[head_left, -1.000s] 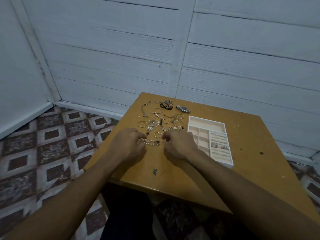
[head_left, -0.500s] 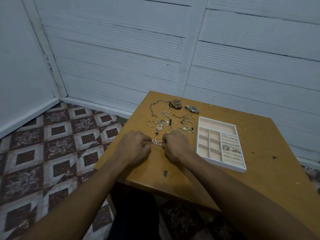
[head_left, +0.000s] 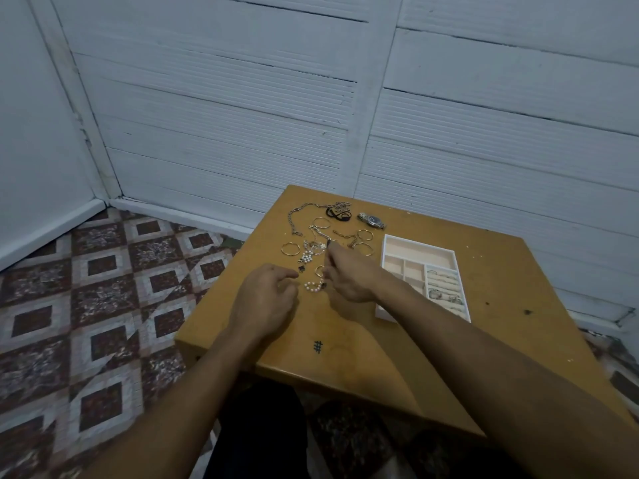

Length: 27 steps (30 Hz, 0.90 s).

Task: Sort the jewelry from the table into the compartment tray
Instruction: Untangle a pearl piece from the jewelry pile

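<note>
A short pearl bracelet (head_left: 313,287) lies on the wooden table (head_left: 363,354) between my hands. My right hand (head_left: 351,276) pinches one end of it and holds that end raised, so the strand hangs down to the pearls on the table. My left hand (head_left: 266,300) hovers just left of the pearls with loosely curled fingers that hold nothing. The white compartment tray (head_left: 418,240) stands right of my right hand; several rings (head_left: 446,293) sit in its slotted right section, and the other compartments I see are bare.
Loose jewelry lies beyond my hands: a silver chain (head_left: 293,216), gold hoops (head_left: 289,248), a black looped piece (head_left: 337,214), a wristwatch (head_left: 371,220) and a beaded cluster (head_left: 307,255). White plank walls stand behind the table. Patterned floor tiles lie to the left.
Both hands pinched the pearl bracelet between them before. Now my left hand has let go and drawn back a little, and my right hand has lifted its end upward.
</note>
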Motion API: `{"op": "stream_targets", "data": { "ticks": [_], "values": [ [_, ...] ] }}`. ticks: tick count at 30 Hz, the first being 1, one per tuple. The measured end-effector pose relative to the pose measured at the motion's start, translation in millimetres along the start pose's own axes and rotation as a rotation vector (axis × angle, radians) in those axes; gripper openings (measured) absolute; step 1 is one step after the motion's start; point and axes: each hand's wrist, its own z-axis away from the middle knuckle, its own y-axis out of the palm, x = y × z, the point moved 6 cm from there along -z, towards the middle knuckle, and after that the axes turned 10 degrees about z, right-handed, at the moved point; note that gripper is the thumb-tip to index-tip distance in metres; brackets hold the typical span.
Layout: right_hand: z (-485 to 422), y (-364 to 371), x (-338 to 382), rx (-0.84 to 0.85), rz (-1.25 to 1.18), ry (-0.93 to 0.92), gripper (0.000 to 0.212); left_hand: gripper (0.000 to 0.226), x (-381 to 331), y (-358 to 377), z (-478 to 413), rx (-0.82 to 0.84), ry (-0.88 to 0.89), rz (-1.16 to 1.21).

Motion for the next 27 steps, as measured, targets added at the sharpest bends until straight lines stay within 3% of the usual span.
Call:
{"op": "stream_targets", "data": {
  "ticks": [4,8,13,16,20,24,27],
  "values": [
    [7.8,-20.4,-8.9,-0.057,-0.171,-0.009,0.01,0.029,-12.3,5.2,0.1,-0.031,0.009,0.069],
    [20.0,-41.7,-11.9,-0.046,-0.49,-0.014,0.006,0.026,-27.7,6.4,-2.2,-0.091,0.009,0.198],
    [37.4,-80.4,-9.1,0.023,-0.589,-0.073,0.006,0.025,-47.9,10.1,-2.3,-0.133,-0.067,0.496],
    [49.5,-105.0,-7.6,0.022,-0.582,-0.084,0.009,0.033,-55.7,24.1,-2.2,-0.162,-0.281,0.871],
    [62.7,-124.7,-14.4,0.037,-0.571,-0.052,0.015,0.054,-76.3,58.0,5.0,0.034,-0.552,1.397],
    [70.1,-128.9,-30.8,0.045,-0.498,0.005,0.015,0.066,-100.0,84.7,24.0,0.273,-0.67,1.593],
    [73.2,-128.8,-41.9,0.021,-0.409,0.047,0.012,0.064,-109.8,99.7,34.0,0.335,-0.731,1.675]
  ]
}}
